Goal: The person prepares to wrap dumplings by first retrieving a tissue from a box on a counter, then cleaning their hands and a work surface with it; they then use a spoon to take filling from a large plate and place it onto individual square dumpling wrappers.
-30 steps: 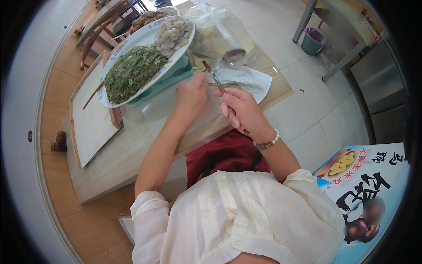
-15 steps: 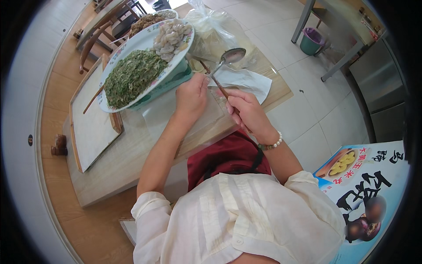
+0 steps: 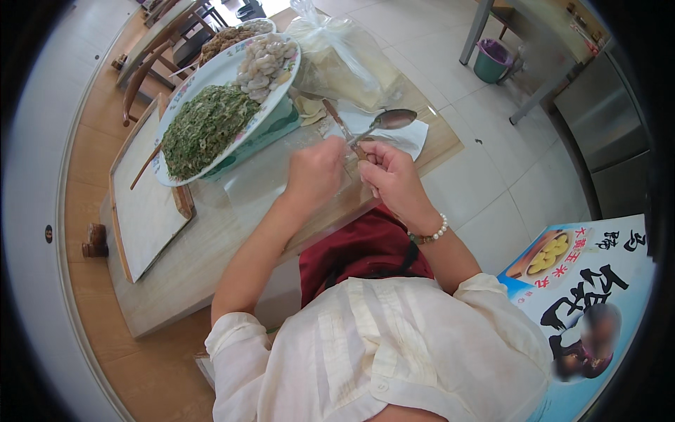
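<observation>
Both my hands are close together over the near part of the table. My left hand [image 3: 316, 171] is closed on the handle end of a metal spoon [image 3: 395, 119], its bowl pointing right and away from me. In my right hand [image 3: 391, 173], bent fingers grip a thin brown stick [image 3: 334, 117] that crosses the spoon handle. Just left of my hands stands a large oval plate [image 3: 163, 133] with a mound of chopped green filling [image 3: 209, 126] and peeled shrimp [image 3: 264, 65]. Pale dough wrappers [image 3: 309, 107] lie beyond my left hand.
A clear plastic bag [image 3: 337, 60] of pale sheets sits behind the wrappers, near white paper [image 3: 413, 137]. Another bowl [image 3: 261, 25] holds brown filling [image 3: 228, 41]. On the left lies a wood-framed tray [image 3: 151, 218]. A poster board [image 3: 520, 278] stands right, a green bin [image 3: 490, 63] farther off.
The spoon has swung down toward me and right, its bowl now lower. My left hand has turned and come slightly nearer; the right hand's fingers have shifted along the stick.
</observation>
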Available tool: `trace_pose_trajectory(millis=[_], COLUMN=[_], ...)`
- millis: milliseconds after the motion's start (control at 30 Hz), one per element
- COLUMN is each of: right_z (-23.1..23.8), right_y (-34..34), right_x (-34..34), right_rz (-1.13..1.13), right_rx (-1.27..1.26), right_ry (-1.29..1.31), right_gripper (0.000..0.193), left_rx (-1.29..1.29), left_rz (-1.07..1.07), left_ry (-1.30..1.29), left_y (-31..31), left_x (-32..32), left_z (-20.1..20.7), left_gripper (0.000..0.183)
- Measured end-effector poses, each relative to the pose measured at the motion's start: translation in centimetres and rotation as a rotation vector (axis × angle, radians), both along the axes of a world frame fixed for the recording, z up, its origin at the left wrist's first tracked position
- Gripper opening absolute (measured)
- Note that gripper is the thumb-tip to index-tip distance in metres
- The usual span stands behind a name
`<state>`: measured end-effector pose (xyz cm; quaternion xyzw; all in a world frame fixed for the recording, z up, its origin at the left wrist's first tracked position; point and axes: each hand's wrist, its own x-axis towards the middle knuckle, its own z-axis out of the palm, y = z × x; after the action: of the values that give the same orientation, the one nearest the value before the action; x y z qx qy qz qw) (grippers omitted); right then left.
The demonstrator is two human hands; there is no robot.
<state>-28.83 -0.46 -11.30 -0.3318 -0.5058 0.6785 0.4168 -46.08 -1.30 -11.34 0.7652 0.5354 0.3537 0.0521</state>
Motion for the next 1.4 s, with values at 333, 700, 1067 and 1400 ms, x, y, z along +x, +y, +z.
trace_pose_trajectory(millis=[333, 700, 1067, 1400], right_z=[0.8, 0.9, 0.8, 1.9], right_y=[-0.4, -0.2, -0.7, -2.2], right_x=[0.3, 0.8, -0.1, -0.1], right_rz=[-0.007, 0.009, 0.055, 0.076], right_rx=[-0.108, -0.165, -0.239, -0.204], right_ry=[0.074, 0.124, 0.162, 0.151], right_gripper=[0.026, 0.026, 0.023, 0.024], left_rx=[-0.004, 0.009, -0.431, -0.111], left_rz=[0.119, 0.075, 0.075, 0.205], left_ry=[-0.065, -0.003, -0.724, -0.289], left_y=[0.8, 0.8, 0.4, 0.1], left_x=[-0.1, 0.6, 0.1, 0.5], left_z=[0.5, 0.5, 1.8, 1.9], left_gripper=[0.009, 0.006, 0.017, 0.016])
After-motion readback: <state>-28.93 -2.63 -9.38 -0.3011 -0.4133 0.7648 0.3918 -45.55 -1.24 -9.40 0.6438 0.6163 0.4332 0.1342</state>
